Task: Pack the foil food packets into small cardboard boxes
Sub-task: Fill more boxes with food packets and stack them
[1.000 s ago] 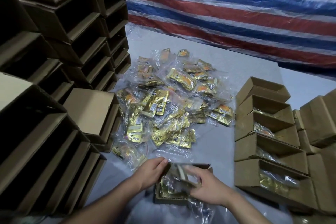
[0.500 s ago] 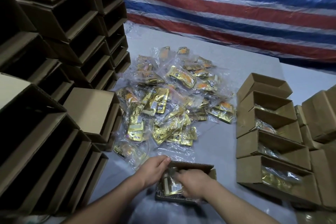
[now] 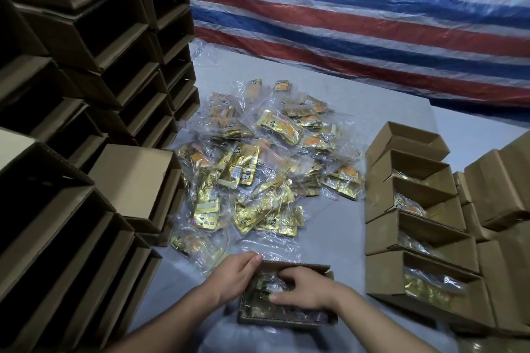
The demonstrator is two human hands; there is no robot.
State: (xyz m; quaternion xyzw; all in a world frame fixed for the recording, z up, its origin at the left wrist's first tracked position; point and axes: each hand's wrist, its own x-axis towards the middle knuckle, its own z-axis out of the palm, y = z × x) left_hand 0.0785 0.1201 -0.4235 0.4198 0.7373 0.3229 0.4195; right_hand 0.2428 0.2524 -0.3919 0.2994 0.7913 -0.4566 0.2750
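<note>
Open small box low and near, left hand flat against its left wall, right hand inside with fingers spread pressing down on bagged packets, loose packet pile beyond, filled boxes off right.

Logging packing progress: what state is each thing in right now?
Box being packed: open, packets inside.
Left hand: rests on the box's left wall.
Right hand: presses packets down.
Packet pile: loose, unpacked.
Boxes at right: open, filled.
Stacked boxes: open.
</note>
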